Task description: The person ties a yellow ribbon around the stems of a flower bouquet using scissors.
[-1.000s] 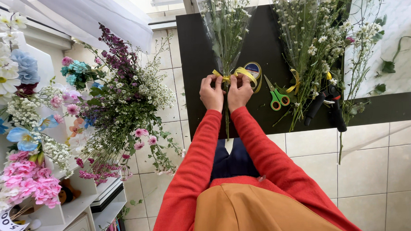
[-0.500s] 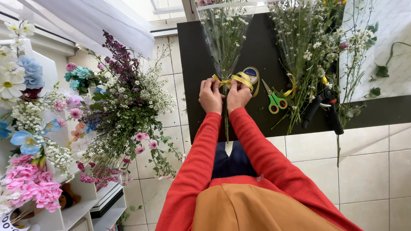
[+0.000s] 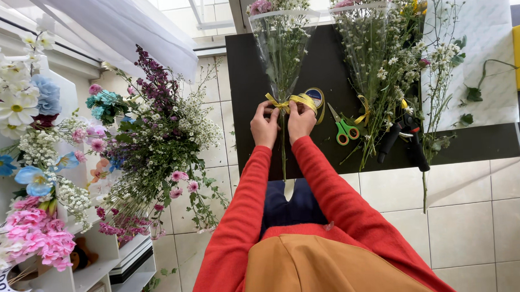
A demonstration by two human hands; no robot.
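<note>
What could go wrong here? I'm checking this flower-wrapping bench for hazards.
The left hand and right hand pinch the yellow ribbon on the wrapped bouquet, whose stems overhang the black table edge, so it might slide off. The green scissors lie close beside the right hand and could get knocked.

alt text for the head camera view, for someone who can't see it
Seen from above, a person in red sleeves holds a yellow ribbon with the left hand and right hand at the stems of a clear-wrapped bouquet lying on a black table. Green-handled scissors and a second bouquet lie to the right.
</note>
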